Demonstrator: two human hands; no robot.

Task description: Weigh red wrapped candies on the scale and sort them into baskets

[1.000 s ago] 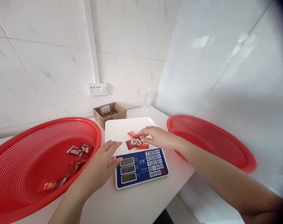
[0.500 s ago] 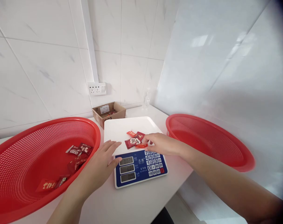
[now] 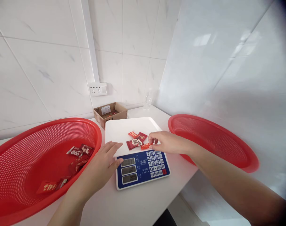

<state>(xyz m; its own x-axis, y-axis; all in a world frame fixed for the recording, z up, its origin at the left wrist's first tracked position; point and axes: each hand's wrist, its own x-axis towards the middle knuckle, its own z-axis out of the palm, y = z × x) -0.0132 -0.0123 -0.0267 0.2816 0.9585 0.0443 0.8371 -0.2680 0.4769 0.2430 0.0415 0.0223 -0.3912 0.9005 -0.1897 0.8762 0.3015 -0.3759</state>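
On the white pan of a digital scale (image 3: 117, 130) lie several small red candy packets (image 3: 134, 143). My right hand (image 3: 165, 141) pinches the end of a bright red-orange packet (image 3: 145, 146) between thumb and fingers, at the pan's front right. Fingers spread and holding nothing, my left hand (image 3: 107, 160) rests by the pan's front left corner, its thumb beside the blue display panel (image 3: 143, 168). More packets (image 3: 78, 157) lie in the red basket (image 3: 99, 138) at the left.
A second red basket (image 3: 213, 124) stands to the right of the scale. Behind the scale, an open cardboard box (image 3: 102, 117) holds small items, and a clear plastic bottle (image 3: 148, 100) stands near the wall. A power socket (image 3: 97, 89) is fixed to the tiled wall.
My right hand has drawn slightly right, pulling the red-orange packet partly clear of the pile. The scale's top reading has changed. My left hand has stayed where it was.
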